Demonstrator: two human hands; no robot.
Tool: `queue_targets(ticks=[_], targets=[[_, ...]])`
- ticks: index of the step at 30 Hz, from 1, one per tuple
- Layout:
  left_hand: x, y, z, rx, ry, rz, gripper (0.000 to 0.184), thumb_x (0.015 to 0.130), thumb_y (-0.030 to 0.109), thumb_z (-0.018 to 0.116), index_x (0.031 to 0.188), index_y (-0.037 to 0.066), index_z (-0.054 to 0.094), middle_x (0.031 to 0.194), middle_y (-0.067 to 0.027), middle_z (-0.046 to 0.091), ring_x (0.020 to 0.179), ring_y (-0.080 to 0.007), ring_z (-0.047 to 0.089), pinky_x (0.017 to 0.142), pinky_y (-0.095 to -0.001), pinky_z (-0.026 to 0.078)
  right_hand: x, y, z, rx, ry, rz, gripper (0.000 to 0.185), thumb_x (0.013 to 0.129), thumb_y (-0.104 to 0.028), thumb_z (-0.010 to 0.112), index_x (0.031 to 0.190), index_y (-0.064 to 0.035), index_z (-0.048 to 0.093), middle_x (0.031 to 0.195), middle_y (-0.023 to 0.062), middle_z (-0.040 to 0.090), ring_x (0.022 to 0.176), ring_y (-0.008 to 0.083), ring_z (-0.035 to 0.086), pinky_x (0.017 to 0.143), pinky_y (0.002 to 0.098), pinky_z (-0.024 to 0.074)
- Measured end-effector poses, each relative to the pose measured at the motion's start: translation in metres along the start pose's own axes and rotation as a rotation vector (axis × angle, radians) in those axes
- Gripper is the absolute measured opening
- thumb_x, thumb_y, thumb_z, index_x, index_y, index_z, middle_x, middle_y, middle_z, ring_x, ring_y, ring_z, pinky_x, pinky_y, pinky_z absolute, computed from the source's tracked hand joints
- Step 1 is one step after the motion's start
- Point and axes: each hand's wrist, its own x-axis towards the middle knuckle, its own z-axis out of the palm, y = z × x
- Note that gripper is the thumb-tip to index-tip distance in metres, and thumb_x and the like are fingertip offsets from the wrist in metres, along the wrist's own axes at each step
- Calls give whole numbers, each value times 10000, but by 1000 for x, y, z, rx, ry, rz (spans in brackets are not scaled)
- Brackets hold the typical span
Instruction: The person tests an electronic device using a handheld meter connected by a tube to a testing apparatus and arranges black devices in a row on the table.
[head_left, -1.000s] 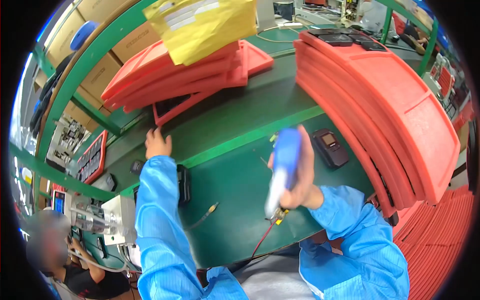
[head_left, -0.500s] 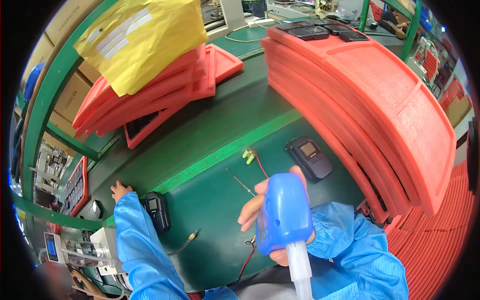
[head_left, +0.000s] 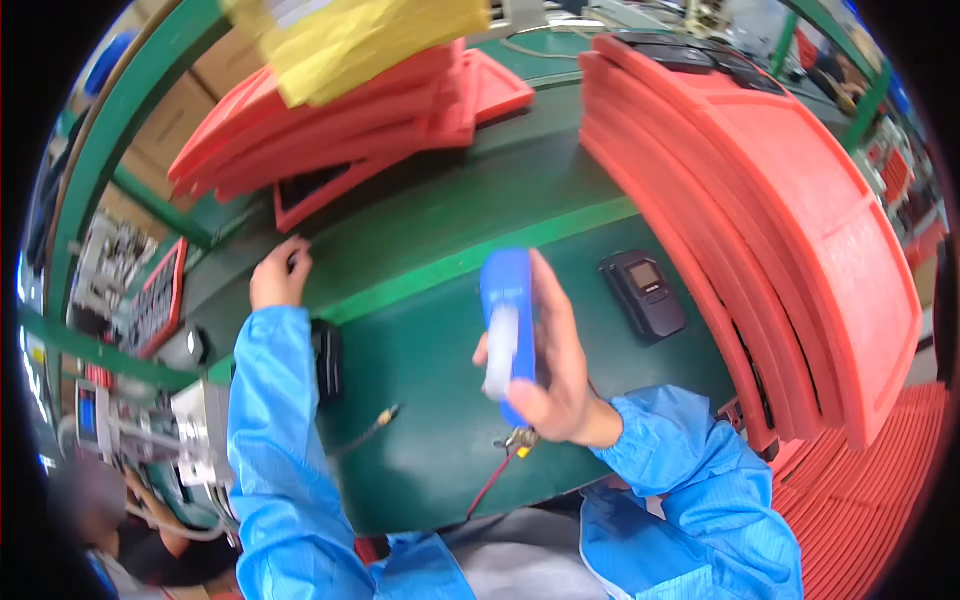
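Right hand [head_left: 562,375]: fingers wrapped around blue plastic device [head_left: 512,272] with white nozzle [head_left: 502,350], held above green worktop [head_left: 450,460]. Left hand [head_left: 278,278]: beyond bright green strip [head_left: 420,284], fingers bent, small dark thing [head_left: 292,263] at fingertips; gripped or not, cannot tell. Black handheld device with small screen [head_left: 645,298] on worktop, beside tall stack of coral-red trays [head_left: 850,220]. Metal-tipped dark cable [head_left: 386,416] on worktop, between left blue sleeve [head_left: 272,400] and right hand.

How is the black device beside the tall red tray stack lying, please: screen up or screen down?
Screen up: the black device lies on the green work surface, and its screen faces the camera.
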Motion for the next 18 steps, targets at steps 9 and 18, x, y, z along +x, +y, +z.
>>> queue_targets(ticks=[9,18], targets=[[-129,92,-18,1,79,313,187,741,65,688,922,108,677,1139,-86,628,1107,-273,591,888,-384,519,9,2,20,67,57,314,817,873,-282,569,1502,-62,96,1362,141,357,865,173,545,599,276,504],[-170,82,1,221,-83,132,265,780,107,681,1043,111,659,1171,-47,616,1129,-244,570,998,-448,430,-4,38,17,-214,-109,141,734,896,-161,534,1504,-84,128,1415,133,338,853,149,541,596,260,498]])
